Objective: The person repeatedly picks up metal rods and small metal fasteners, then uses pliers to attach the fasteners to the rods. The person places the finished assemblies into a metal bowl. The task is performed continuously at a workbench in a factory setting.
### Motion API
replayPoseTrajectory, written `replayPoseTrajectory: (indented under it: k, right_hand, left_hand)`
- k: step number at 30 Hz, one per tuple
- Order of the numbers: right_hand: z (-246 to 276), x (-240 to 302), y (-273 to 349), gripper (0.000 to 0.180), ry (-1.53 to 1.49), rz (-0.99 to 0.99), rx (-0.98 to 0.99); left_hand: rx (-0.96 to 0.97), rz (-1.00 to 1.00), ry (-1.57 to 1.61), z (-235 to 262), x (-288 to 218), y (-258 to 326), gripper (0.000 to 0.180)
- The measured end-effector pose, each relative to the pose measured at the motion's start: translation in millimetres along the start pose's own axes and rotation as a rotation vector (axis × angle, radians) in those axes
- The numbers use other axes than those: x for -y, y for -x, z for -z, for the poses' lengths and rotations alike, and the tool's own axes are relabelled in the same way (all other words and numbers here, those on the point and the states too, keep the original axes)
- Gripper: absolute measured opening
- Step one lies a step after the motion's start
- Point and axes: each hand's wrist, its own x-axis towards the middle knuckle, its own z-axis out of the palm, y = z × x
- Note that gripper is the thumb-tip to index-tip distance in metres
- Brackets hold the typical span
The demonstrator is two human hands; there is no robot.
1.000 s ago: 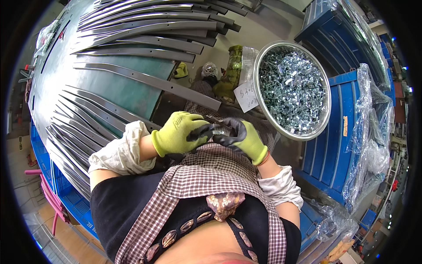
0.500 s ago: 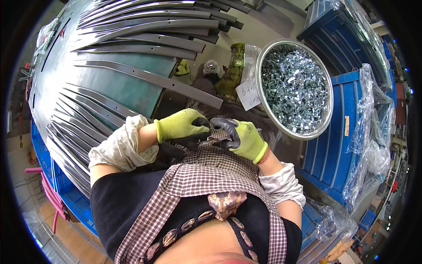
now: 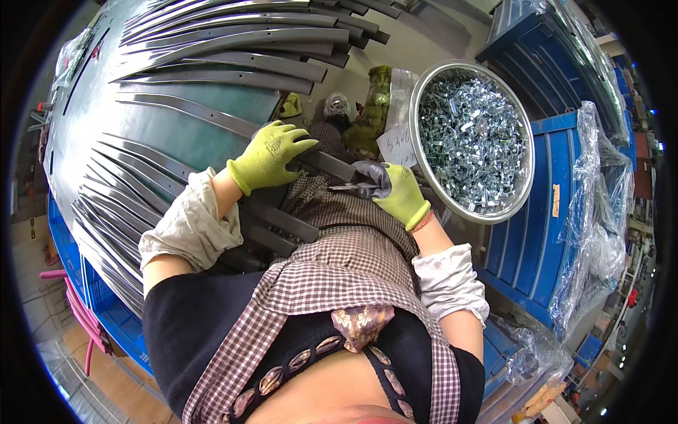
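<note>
Gloves on both hands, yellow-green w/ grey palms. Left hand (image 3: pixel 268 154) lies fingers curled over a long dark metal strip (image 3: pixel 332 164) that runs diagonally across the person's front, gripping its upper edge. Right hand (image 3: pixel 397 191) is closed around a small metal tool or part (image 3: pixel 351 188), its tip pointing left toward the strip; exact kind too small to tell. Hands are near each other but apart, the strip's end betw. them. Behind the left hand, a wide table (image 3: pixel 176 106) carries many more curved metal strips (image 3: pixel 233 42), fanned out in rows, some overhanging the near edge and crowding the left forearm. Just right of the right hand sits a round steel bowl (image 3: pixel 519 205) heaped w/ small shiny metal clips (image 3: pixel 470 138), resting on a blue crate (image 3: pixel 544 233). A paper slip (image 3: pixel 397 145) leans on the bowl's left rim. Spare green gloves (image 3: pixel 372 116) are bundled beyond the hands, beside a small round grey object (image 3: pixel 337 106). Clear plastic sheeting (image 3: pixel 600 233) drapes the crates at right. Checked apron (image 3: pixel 339 261) fills the lower foreground below the hands.
</note>
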Motion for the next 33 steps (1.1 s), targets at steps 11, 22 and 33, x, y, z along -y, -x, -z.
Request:
replayPoseTrajectory:
  k: [11, 22, 33]
  right_hand:
    - [-3.9, -24.5, -0.3, 0.022, 0.154, -0.158, -0.071]
    - [1.9, 0.0, 46.6, 0.021, -0.094, -0.246, -0.043]
    - [-10.4, 17.4, 25.7, 0.019, 0.368, 0.05, -0.14]
  left_hand:
    - [-0.021, -0.003, 0.024, 2.8, 0.3, -0.3, 0.064]
    - [-0.044, -0.007, 0.024, 2.5, 3.4, -4.4, 0.062]
    - [-0.036, -0.04, 0.034, -5.6, 11.1, 0.3, 0.058]
